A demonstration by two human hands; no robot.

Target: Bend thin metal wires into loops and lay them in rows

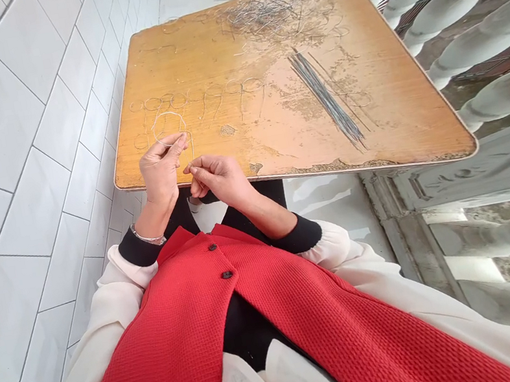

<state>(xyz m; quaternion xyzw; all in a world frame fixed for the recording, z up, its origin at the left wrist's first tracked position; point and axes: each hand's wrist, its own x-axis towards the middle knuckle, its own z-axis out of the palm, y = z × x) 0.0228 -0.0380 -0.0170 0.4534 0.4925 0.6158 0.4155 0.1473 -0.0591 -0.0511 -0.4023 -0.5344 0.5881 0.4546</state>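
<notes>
— We've got the thin grey wire loop (168,122) just over the near left corner of the worn orange-brown wooden table (277,147), and it looks springy. If the pinch slackens, we'd expect it to flick open or drop off the near edge.

— Which pinch?

— Both. Our left hand (158,170) has its fingers closed on the loop's near side. Our right hand (220,177) sits just beside it, thumb and forefinger pressed on what seems to be the wire's tail (it's so fine we can barely trace it). The hands almost touch.

— The cut ends worry us more, being hard, sharp and close to the fingertips.

— Agreed, and the tabletop is no help. Its veneer is scuffed and chipped along the near edge, so a wire end could snag there.

— And the rest?

— There's a row of small bent wire rings (193,96) just beyond the loop. A bundle of straight dark wires (324,96) lies slantwise toward the right edge, and a tangle of loose silvery wire (267,12) sits at the far edge. A sleeve could drag any of them.
</notes>
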